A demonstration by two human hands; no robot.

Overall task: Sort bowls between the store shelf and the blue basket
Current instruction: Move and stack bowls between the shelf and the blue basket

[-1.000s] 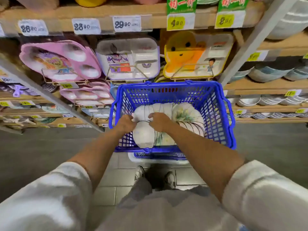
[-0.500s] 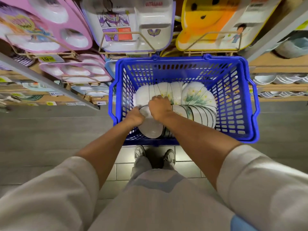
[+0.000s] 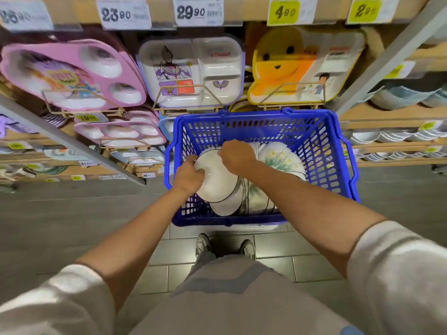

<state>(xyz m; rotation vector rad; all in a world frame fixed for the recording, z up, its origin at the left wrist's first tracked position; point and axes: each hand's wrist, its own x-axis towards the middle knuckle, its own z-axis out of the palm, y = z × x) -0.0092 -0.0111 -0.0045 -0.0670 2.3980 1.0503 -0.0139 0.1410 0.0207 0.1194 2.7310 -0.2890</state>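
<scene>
A blue basket (image 3: 321, 151) stands on the floor in front of me, filled with a curved row of white bowls (image 3: 283, 160) with dark rims and green flower prints. My left hand (image 3: 188, 176) and my right hand (image 3: 235, 157) both grip a white bowl (image 3: 215, 182) at the near left end of the row, tilted so its underside faces me. The left hand holds its left rim and the right hand its upper rim. Another bowl (image 3: 225, 206) lies just beneath it.
Store shelves rise behind the basket with pink, white and yellow divided trays (image 3: 193, 73) on wire stands. More bowls (image 3: 391, 136) sit on wooden shelves at the right. A grey shelf post (image 3: 377, 68) slants up beside the basket. My shoes (image 3: 225, 245) stand on floor tiles.
Both hands have lifted the front bowl up out of the row and tipped it toward me. The view has tilted upward, showing the price tags again.
</scene>
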